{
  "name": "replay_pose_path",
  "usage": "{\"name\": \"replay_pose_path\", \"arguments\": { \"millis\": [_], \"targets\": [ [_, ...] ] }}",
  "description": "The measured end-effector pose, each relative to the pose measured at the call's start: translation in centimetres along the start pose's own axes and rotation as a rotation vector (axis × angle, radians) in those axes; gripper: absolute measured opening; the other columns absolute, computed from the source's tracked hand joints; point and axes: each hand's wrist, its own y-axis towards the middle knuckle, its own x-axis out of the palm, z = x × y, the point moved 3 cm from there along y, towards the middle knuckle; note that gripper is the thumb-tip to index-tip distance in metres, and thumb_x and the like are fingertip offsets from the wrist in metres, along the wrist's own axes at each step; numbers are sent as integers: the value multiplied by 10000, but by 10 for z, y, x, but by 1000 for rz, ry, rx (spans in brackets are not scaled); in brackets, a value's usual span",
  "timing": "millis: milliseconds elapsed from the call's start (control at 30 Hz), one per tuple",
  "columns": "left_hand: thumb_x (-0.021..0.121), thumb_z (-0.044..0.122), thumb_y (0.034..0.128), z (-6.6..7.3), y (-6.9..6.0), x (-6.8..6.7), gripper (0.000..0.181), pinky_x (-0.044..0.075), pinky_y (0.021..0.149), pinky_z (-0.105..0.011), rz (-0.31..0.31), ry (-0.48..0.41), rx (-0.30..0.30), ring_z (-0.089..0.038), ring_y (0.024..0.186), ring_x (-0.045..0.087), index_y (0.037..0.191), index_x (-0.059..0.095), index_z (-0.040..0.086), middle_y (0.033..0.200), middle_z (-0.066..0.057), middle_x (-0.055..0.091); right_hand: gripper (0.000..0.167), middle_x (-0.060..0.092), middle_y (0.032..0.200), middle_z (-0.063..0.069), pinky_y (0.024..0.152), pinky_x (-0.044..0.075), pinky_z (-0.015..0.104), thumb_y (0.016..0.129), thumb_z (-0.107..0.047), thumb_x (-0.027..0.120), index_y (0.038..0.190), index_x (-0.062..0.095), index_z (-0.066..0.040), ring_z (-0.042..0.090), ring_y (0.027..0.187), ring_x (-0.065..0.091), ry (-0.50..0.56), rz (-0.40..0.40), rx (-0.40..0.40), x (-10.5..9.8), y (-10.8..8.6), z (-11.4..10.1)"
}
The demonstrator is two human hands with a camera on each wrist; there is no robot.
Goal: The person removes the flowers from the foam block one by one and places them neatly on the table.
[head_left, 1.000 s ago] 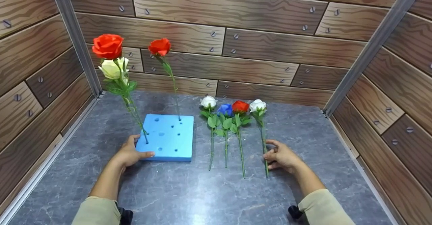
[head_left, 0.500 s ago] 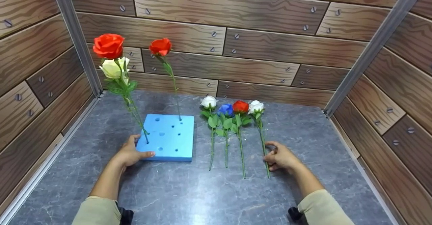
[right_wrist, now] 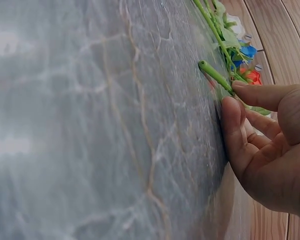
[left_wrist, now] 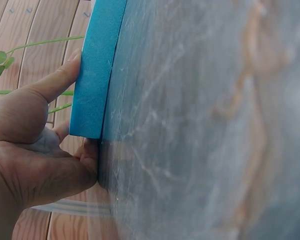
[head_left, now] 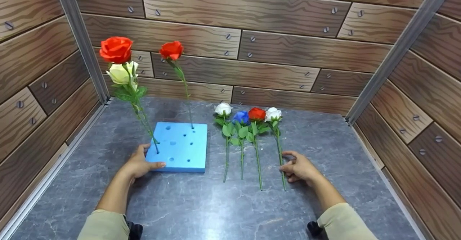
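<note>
a grey marbled tabletop bears a blue block — beside it, a row of roses.

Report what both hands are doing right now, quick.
Left hand: closed, holding the blue block by its near left corner.
Right hand: closed, pinching the rightmost white rose by its stem.

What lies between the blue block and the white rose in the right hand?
The head view shows another white rose, a blue rose and a red rose there.
</note>
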Motion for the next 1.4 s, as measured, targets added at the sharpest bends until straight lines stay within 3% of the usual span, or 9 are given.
{"name": "replay_pose_path", "arguments": {
  "millis": [433, 867, 1167, 1400],
  "targets": [
    [886, 397, 919, -3, 0, 1, 1172, 240, 1310, -703, -4, -2, -9, -588, 1612, 164, 1708, 107, 16, 1722, -394, 165, 631, 593, 931, 48, 616, 632, 317, 1061, -102, 654, 1613, 377, 28, 151, 739, 608, 57, 3, -31, -1, 0, -2],
    [894, 381, 913, 1, 0, 1, 1171, 230, 1313, -702, 3, 0, 8, -591, 1616, 154, 1700, 120, -8, 1722, -402, 159, 550, 535, 948, 14, 603, 524, 244, 1059, -100, 647, 1548, 460, 65, 124, 735, 546, 38, 114, -83, 4, -1, -22],
    [897, 373, 911, 1, 0, 0, 1169, 227, 1316, -699, 11, -2, 8, -592, 1611, 163, 1701, 123, -7, 1714, -411, 167, 453, 643, 1017, 45, 655, 516, 247, 1037, -96, 680, 1459, 589, 42, 118, 816, 576, -35, 181, -169, 19, -3, -45],
    [894, 380, 913, 1, 0, 0, 1169, 230, 1315, -701, 14, 2, 0, -589, 1613, 164, 1705, 121, 1, 1719, -405, 160, 361, 618, 1014, 43, 730, 569, 301, 1042, -55, 673, 1396, 643, 11, 113, 849, 592, 23, 196, -231, 41, -6, -66]
  ]
}}
